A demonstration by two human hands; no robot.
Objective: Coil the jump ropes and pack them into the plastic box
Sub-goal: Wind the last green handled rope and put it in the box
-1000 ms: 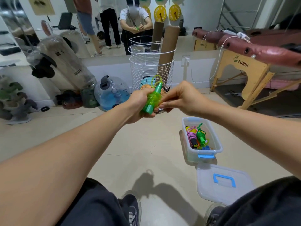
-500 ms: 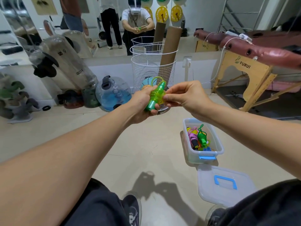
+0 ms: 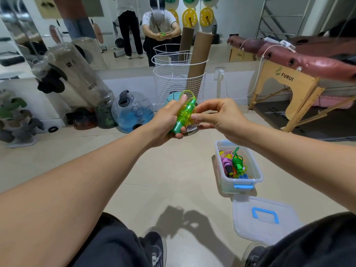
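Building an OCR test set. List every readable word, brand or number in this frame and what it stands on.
"FURUI": wooden end panel of the massage table.
"FURUI" once more, small and faint: brown panel in the mirror.
Volume scale marks: blue water jug, too small to read.
Dark labels and print: clear cylinder bag, blurred.
Yellow discs on the wall: print unreadable.

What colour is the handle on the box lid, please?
Blue, on the clear lid lying on the floor; head view.

Bare forearms; dark trousers (image 3: 115, 245); dark sneakers (image 3: 156, 247)
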